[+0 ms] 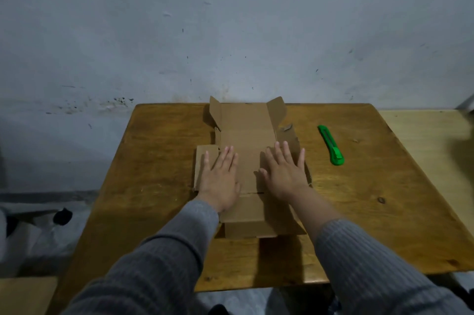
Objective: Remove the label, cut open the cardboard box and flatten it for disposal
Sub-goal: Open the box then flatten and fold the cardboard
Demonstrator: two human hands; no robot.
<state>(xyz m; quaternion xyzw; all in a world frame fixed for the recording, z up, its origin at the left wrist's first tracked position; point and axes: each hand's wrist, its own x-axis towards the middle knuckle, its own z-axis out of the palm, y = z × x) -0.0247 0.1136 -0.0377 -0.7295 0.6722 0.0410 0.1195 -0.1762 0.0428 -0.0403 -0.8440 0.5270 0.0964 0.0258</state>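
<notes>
A: Head view. Where does the brown corrugated cardboard box (pixel 246 135) lie against the hands?

B: Under both of them. The left hand (pixel 220 181) lies palm down on the left side panel, its fingers (pixel 228 158) spread flat and pointing far. The right hand (pixel 284 176) lies the same way on the middle and right panels, its fingers (pixel 287 154) splayed and released, gripping nothing.

A: And the box itself?

B: Cut open and spread out plain brown on the worn wooden bench (pixel 154 160), mid-bench, reaching to the far edge by the grey wall (pixel 230 19). The panels near the hands lie flat; two far flaps stand tilted up, left and right. A near flap lies between the grey ribbed sleeves (pixel 179 237).

A: Its long axis?

B: Near to far, straight away from the person. A green plastic utility knife (pixel 331 145) lies well apart on the right, also running roughly near to far.
</notes>
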